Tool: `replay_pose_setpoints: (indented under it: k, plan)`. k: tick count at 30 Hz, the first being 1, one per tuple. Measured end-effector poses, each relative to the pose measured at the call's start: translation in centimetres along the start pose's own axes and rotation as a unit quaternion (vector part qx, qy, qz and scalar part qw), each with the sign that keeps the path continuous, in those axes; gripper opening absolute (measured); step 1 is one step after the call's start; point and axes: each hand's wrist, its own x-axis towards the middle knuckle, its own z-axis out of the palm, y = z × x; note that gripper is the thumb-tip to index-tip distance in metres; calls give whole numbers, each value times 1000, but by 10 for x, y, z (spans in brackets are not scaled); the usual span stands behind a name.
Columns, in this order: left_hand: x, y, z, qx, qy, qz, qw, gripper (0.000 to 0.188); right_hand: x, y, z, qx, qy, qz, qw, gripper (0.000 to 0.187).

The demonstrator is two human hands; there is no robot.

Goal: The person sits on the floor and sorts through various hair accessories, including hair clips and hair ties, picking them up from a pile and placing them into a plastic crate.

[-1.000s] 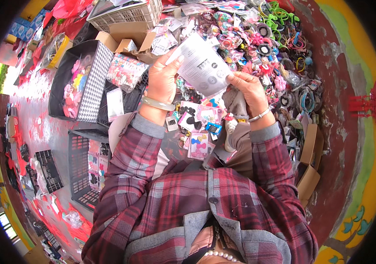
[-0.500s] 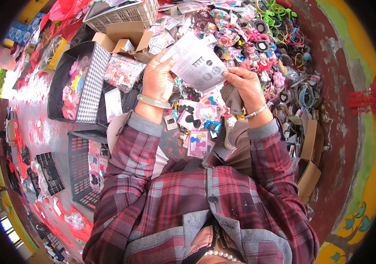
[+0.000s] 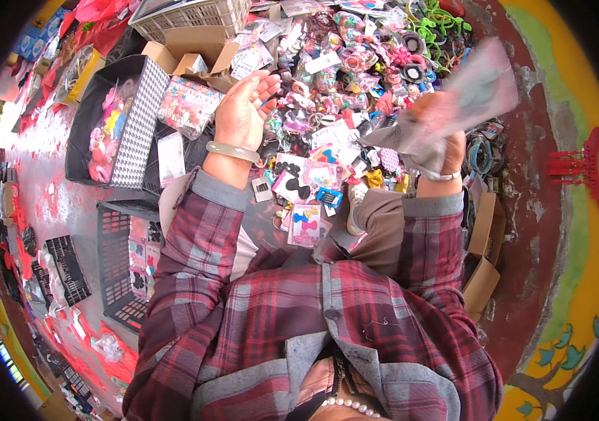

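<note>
My left hand [image 3: 242, 112] is raised over the pile, palm turned up and inward, fingers apart and slightly bent. It holds nothing, and a pale bangle circles its wrist. Off to the right, my right hand [image 3: 445, 144] grips a flat printed packet [image 3: 483, 88], greyish with pink and teal patches, smeared by motion. Something grey and cloth-like [image 3: 408, 140] hangs by the same hand; its hold is unclear. Below and between the hands lie carded hair bows [image 3: 305, 223], a card with black bows [image 3: 292, 179] and a small blue packet [image 3: 329, 197].
A large heap of hair ties and trinkets [image 3: 355, 63] spreads ahead. To the left stand a houndstooth-sided box [image 3: 138, 130], a bag of colourful pieces [image 3: 189, 105], an opened carton [image 3: 201, 42] and a black plastic crate [image 3: 113, 263]. Cardboard boxes [image 3: 483, 281] sit at right.
My left hand has let go of the packet. My right hand has swung it to the right, away from the middle of the pile, and turned it over or tilted it.
</note>
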Motion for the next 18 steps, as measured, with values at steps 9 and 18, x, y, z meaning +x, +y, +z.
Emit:
replay_pose_setpoints:
  k: [9,18]
  plan:
    - [-1,3,3,37,20,4,999,23,29,34,-30,-610,31,70,789,16]
    - [-3,-5,-1,77,-33,-7,996,22,18,55,-13,-766,39,-244,594,7]
